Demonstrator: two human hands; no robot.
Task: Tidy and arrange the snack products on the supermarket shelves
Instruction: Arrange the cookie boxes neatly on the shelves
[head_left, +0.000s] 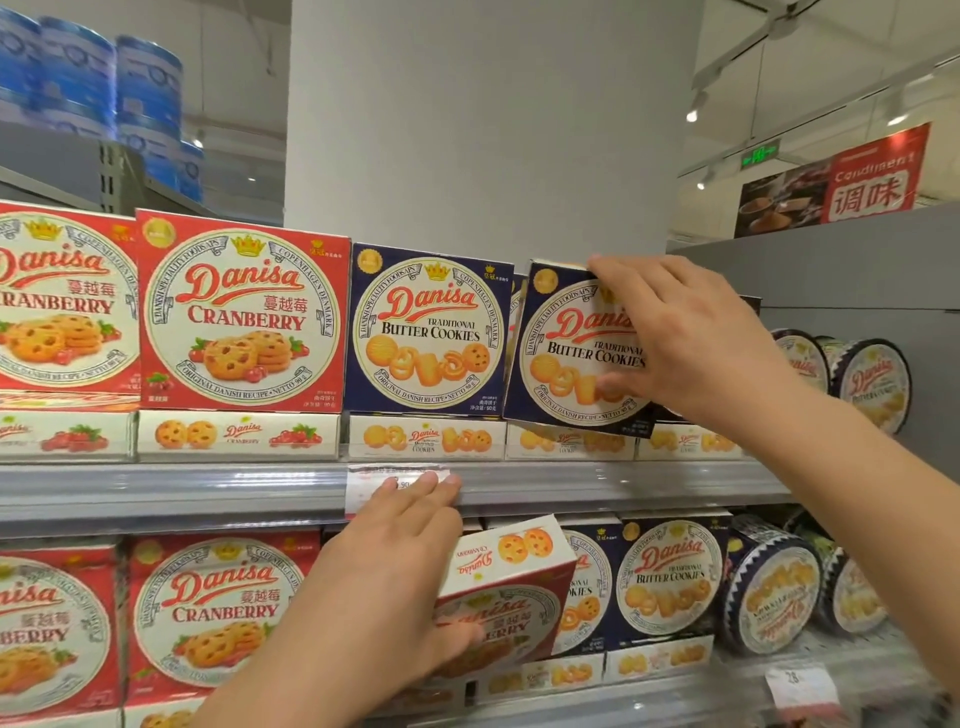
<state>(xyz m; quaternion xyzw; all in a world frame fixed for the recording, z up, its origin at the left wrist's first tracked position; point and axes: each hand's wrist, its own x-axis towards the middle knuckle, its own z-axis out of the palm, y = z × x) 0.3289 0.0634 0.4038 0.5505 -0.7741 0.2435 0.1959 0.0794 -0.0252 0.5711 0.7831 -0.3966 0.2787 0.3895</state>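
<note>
My right hand (685, 338) grips a navy Danisa butter cookie box (566, 353) by its right side; the box is tilted and lifted slightly off the upper shelf. Beside it on the left stands an upright navy butter cookie box (428, 332). My left hand (400, 561) holds a red Danisa cranberry box (504, 587) in front of the lower shelf, tilted with its white top face toward me. Its fingertips reach up to the shelf rail (208, 488).
Red cranberry boxes (241, 312) fill the left of both shelves. Round blue cookie tins (872, 379) stand at the right on the upper shelf, and more tins (774, 587) on the lower one. A white pillar (493, 130) rises behind. Price tags (800, 686) hang on the rails.
</note>
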